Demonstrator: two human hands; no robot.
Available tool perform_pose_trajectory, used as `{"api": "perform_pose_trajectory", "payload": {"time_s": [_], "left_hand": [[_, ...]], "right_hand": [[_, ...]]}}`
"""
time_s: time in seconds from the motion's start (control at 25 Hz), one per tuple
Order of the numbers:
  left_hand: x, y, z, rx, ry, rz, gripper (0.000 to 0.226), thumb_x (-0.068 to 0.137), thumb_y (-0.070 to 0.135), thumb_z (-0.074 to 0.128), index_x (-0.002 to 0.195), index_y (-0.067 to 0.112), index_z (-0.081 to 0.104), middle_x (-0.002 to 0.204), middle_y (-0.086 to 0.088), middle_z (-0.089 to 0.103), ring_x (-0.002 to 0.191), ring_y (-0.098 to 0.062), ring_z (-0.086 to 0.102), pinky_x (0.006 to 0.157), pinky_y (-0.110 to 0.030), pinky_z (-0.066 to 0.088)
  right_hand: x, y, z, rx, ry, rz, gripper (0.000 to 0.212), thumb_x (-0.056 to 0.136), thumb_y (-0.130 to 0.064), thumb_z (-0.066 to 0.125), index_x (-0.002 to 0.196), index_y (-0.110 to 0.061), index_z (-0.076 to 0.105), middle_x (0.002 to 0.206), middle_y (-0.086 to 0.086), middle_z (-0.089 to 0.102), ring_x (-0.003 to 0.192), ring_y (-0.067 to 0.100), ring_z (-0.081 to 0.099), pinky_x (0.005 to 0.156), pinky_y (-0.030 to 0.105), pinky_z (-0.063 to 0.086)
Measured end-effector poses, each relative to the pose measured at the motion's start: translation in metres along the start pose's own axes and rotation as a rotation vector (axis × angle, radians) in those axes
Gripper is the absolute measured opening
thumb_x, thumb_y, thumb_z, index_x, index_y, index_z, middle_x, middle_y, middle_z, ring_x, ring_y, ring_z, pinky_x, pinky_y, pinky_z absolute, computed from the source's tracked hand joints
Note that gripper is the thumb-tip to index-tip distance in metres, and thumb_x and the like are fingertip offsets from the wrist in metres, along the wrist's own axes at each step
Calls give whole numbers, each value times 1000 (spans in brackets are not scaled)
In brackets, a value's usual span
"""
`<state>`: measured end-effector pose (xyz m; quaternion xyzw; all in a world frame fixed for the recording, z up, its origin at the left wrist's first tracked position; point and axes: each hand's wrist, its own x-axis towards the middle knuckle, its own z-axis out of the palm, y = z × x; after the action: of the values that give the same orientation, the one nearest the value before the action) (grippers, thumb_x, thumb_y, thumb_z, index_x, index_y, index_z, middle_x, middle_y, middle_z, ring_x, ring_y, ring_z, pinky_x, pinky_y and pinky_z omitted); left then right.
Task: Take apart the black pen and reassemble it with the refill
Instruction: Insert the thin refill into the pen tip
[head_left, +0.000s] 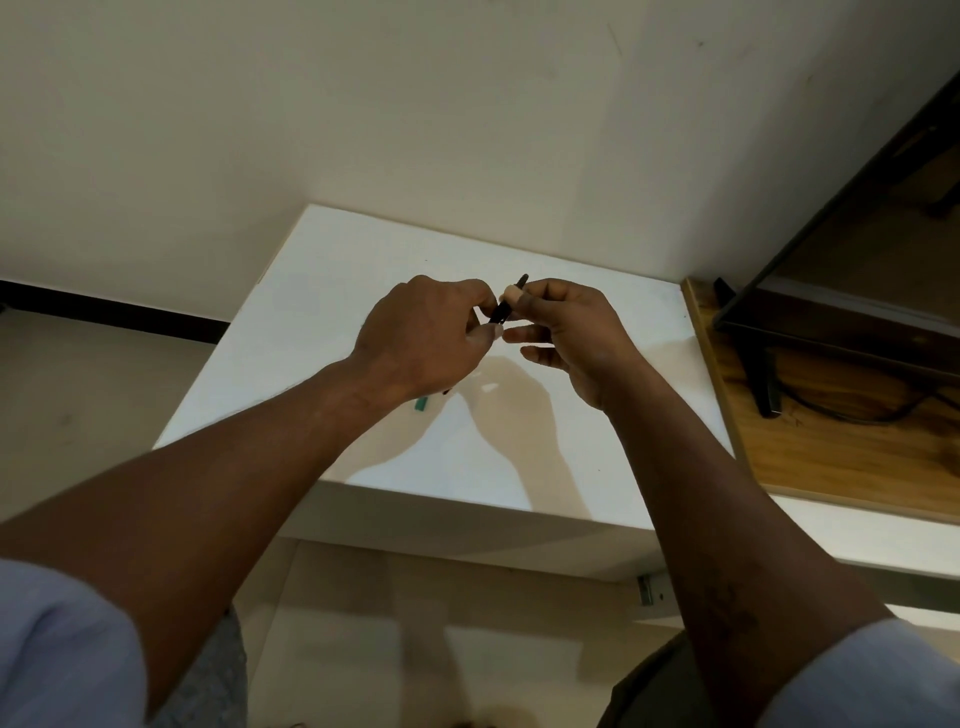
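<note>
Black pen (506, 306): left hand (431, 338) pinches its 7 o'clock end, right hand (571, 332) its 1 o'clock end. Best twisted oppositely, pulled in line.

Small green piece (422, 404) lies toward the white table's (322, 291) near edge; wall (467, 130) blocks the far edge, dark screen (857, 249) the right.
</note>
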<state>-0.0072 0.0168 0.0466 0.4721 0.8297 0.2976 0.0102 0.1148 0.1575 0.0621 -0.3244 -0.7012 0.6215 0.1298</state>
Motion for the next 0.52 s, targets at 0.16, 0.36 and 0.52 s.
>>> {"api": "perform_pose_trajectory", "payload": {"time_s": [0.16,0.36,0.52], "left_hand": [[-6,4,0,-8,-55,-2,32,92,60,58,105,34,72,85,10,78,76,-14,70,71,-33,57],[-20,8,-3,-21,-94,19,33,91,62,57,100,34,73,85,12,76,68,-8,66,66,-31,55],[-36,23,-10,-178,-93,-27,23,91,53,66,93,32,74,78,15,75,59,-1,62,60,-27,49]], "right_hand": [[-2,-4,3,173,109,10,24,101,-38,68,103,-15,68,102,-1,83,89,14,80,78,33,54],[-15,-2,6,367,194,44,23,107,-35,60,105,-13,62,100,3,84,86,18,81,70,28,58],[-35,-5,12,431,239,53,24,110,-32,55,111,-12,67,97,2,84,85,20,82,71,31,59]]}}
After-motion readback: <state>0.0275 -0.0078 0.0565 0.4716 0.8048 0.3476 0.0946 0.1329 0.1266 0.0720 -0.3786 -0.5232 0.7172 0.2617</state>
